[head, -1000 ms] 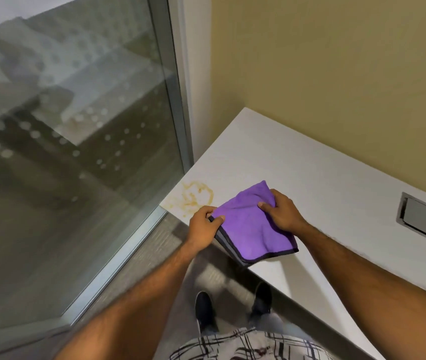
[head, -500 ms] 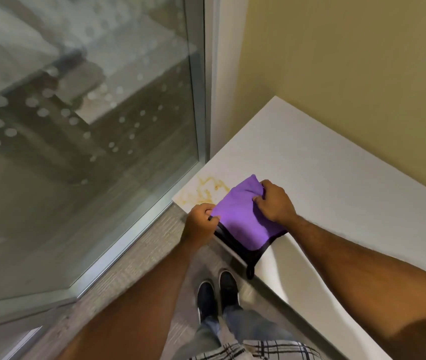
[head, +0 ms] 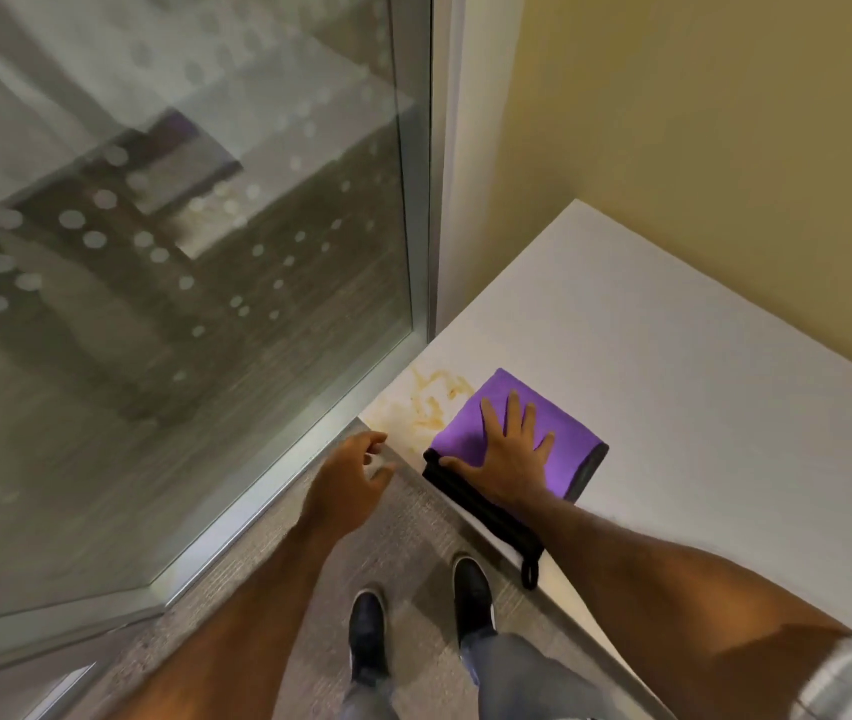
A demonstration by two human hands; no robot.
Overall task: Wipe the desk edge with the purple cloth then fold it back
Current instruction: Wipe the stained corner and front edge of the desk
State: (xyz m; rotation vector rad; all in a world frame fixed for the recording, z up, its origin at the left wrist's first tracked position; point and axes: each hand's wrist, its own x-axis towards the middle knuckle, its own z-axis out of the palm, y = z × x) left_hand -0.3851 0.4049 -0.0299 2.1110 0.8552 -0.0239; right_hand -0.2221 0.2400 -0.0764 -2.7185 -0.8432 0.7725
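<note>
Our left hand has let go of the purple cloth since a moment ago, and our right hand has gone from pinching it to lying flat on top.

Nearest to us are our two dark shoes on the grey floor, on our side of the cloth. The left hand hangs in the air just off the desk edge, to the left of the cloth. It does not touch the cloth. Its fingers are loosely curled and hold nothing.

The right hand presses down on the cloth with its fingers spread wide apart. Its thumb sits at the near left corner of the cloth. The cloth is folded and lies on the white desk, right at the near edge. Its dark trim hangs over that edge, and a small loop dangles down from it.

Just past the cloth, to its left, there is a yellow-brown stain on the desk corner. The cloth touches one side of the stain.

Left of the cloth stands a big glass wall with pale dots. Far behind the cloth is a yellow wall.
</note>
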